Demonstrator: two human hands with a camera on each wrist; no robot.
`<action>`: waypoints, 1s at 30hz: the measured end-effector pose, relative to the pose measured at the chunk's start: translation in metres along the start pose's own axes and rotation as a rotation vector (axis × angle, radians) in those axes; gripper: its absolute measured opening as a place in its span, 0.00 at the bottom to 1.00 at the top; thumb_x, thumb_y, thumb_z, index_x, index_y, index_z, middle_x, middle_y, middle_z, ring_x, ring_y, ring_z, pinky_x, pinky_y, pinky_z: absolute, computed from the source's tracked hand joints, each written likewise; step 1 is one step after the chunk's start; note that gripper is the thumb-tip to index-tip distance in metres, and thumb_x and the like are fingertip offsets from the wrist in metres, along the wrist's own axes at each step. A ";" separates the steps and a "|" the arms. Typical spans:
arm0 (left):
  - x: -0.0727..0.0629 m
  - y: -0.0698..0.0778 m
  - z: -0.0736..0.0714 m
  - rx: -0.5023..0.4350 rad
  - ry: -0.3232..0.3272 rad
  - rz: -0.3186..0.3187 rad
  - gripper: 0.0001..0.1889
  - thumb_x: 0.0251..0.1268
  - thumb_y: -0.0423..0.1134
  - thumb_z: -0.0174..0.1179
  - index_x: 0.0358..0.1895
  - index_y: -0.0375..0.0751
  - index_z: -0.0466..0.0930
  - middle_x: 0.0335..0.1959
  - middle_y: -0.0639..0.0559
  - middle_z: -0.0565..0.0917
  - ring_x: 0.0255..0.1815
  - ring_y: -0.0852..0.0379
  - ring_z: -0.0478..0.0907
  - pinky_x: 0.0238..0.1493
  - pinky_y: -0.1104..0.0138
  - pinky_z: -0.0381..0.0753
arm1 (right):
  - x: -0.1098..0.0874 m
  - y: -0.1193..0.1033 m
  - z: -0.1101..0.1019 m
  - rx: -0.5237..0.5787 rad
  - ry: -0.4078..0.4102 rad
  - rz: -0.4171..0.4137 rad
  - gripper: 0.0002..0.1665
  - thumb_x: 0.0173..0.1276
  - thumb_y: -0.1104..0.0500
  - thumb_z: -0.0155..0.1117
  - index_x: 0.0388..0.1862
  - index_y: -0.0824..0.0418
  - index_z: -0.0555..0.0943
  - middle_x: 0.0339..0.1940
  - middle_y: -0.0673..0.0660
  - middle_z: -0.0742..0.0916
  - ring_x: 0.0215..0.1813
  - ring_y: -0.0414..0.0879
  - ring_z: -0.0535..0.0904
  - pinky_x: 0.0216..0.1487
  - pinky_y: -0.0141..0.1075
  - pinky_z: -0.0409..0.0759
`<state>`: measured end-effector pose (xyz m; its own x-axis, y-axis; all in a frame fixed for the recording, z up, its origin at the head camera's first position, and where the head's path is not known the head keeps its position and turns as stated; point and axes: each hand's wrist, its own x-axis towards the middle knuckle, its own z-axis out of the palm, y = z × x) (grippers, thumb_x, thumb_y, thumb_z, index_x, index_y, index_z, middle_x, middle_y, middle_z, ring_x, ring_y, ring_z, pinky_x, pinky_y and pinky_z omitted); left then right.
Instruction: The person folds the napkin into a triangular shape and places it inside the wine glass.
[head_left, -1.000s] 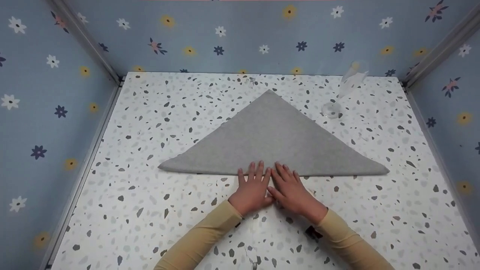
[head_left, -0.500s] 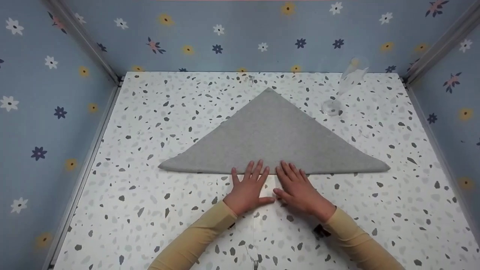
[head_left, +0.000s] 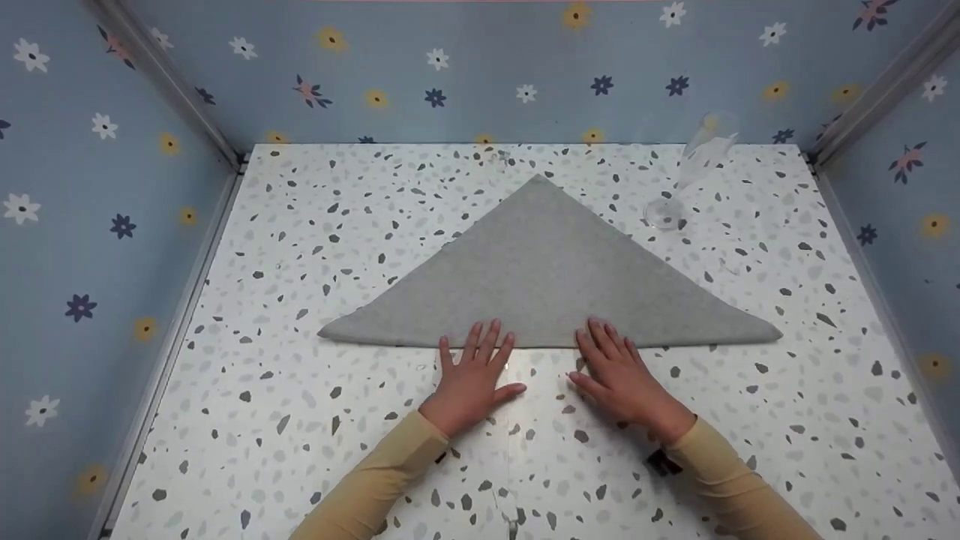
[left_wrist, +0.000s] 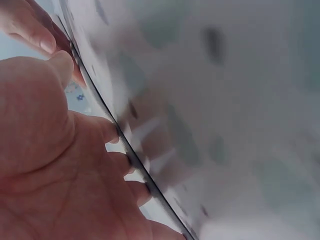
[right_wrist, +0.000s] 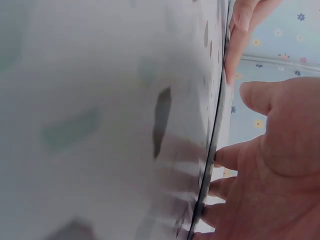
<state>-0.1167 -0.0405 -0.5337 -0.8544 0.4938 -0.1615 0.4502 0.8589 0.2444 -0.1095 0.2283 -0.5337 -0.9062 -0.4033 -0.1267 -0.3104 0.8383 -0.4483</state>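
Observation:
A grey cloth [head_left: 540,262], folded into a triangle, lies flat with its tip away from the person and its long folded edge nearest. My left hand [head_left: 469,379] rests its spread, straight fingertips on that near edge, left of the middle. On the same edge, right of the middle, the straight fingers of my right hand [head_left: 622,375] press down. A gap separates the two hands. In the left wrist view the left hand [left_wrist: 65,160] touches the cloth's thin edge [left_wrist: 150,182]; the right wrist view shows the right hand [right_wrist: 270,165] doing likewise.
A clear stemmed glass [head_left: 664,214] stands at the back right, past the cloth's slanting side. The white speckled table [head_left: 262,450] is bounded by blue flowered panels [head_left: 480,67] at the back and both sides.
Both hands have slid apart along the cloth's near edge, the left hand leftward and the right hand rightward. The cloth keeps its triangular shape and place.

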 end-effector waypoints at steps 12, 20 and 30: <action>-0.019 -0.032 -0.006 -0.106 0.001 -0.087 0.46 0.63 0.70 0.44 0.76 0.44 0.49 0.77 0.39 0.42 0.76 0.39 0.36 0.63 0.31 0.35 | -0.015 0.025 -0.009 0.018 0.042 0.066 0.42 0.74 0.43 0.49 0.75 0.66 0.53 0.76 0.67 0.51 0.75 0.64 0.41 0.70 0.59 0.39; -0.030 -0.060 -0.007 -0.108 0.000 -0.186 0.47 0.63 0.70 0.46 0.77 0.44 0.47 0.76 0.36 0.39 0.75 0.38 0.34 0.64 0.33 0.32 | -0.028 0.049 -0.021 0.029 0.074 0.121 0.41 0.75 0.44 0.49 0.74 0.69 0.54 0.75 0.71 0.51 0.74 0.67 0.40 0.69 0.61 0.40; -0.046 -0.090 -0.011 -0.160 0.043 -0.260 0.46 0.65 0.67 0.48 0.76 0.40 0.46 0.75 0.31 0.38 0.74 0.35 0.32 0.64 0.33 0.31 | -0.044 0.084 -0.035 0.067 0.099 0.190 0.42 0.75 0.44 0.49 0.74 0.72 0.53 0.74 0.74 0.49 0.74 0.70 0.38 0.69 0.62 0.39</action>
<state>-0.1208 -0.1422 -0.5373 -0.9472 0.2511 -0.1991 0.1711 0.9216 0.3483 -0.1059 0.3293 -0.5349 -0.9713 -0.2001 -0.1288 -0.1149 0.8683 -0.4825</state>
